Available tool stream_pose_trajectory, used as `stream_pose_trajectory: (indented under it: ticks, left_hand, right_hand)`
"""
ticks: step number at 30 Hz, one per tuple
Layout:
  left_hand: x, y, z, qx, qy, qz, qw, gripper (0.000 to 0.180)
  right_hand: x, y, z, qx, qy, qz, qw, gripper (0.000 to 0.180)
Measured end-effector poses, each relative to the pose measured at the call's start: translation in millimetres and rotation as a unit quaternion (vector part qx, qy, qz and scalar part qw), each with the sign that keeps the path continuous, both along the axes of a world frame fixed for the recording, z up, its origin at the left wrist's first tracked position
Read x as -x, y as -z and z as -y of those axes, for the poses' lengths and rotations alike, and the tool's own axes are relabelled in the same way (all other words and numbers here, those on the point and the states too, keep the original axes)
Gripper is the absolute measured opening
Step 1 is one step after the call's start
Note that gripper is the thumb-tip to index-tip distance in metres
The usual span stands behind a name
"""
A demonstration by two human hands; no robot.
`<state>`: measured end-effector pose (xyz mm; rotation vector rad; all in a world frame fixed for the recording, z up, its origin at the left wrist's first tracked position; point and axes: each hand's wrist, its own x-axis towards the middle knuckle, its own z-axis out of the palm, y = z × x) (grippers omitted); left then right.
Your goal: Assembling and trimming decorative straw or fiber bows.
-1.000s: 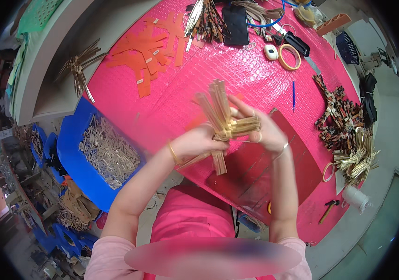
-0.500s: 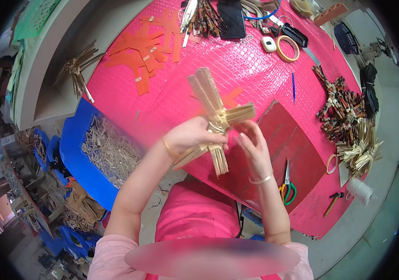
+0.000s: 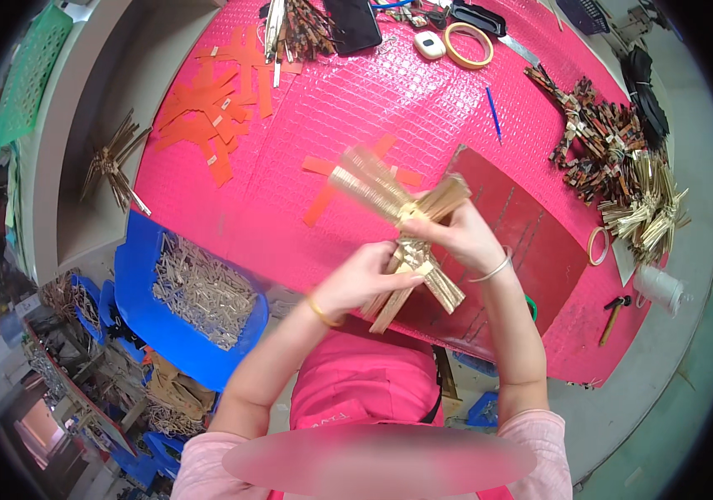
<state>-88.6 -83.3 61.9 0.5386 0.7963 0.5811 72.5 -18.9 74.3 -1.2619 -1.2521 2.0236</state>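
A: where's the straw bundle (image 3: 402,225)?
B: up above the pink desk (image 3: 356,108), left hand (image 3: 361,279) and right hand (image 3: 456,237) fingers both wrapped tight around its crossed middle.

pink table (image 3: 356,108), grey floor (image 3: 665,400), white shelf (image 3: 82,125)

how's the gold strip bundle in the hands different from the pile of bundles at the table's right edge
The held bundle is a single crossed piece up off the table, gripped by the left hand and right hand. The pile is many bundles heaped on the pink table, untouched. Both are pale gold strips crossed and bound.
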Motion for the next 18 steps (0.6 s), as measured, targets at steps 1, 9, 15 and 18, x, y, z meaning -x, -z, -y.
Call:
stream_pose_trajectory:
  ticks: [1, 9, 15, 18]
  left_hand:
    - [-11.2, 6.9, -0.9, 0.031, -0.003, 0.031, 0.999, 0.033]
    - [-103.1, 50.7, 0.2, 0.097, -0.31, 0.091, 0.941, 0.033]
    - [-90.4, 27.0, 29.2, 0.129, -0.1, -0.052, 0.985, 0.054]
    - [-52.3, 2.4, 20.5, -0.076, -0.063, -0.114, 0.989, 0.039]
  right_hand:
    - [-1.9, 0.2, -3.4, -0.04, -0.037, 0.045, 0.997, 0.042]
    - [-83.0, 38.0, -102.4, -0.279, 0.069, 0.458, 0.841, 0.019]
    - [-112.9, 92.5, -161.0, -0.065, -0.07, 0.434, 0.896, 0.021]
    - [-123.1, 63.2, -140.6, -0.26, 0.02, 0.456, 0.851, 0.008]
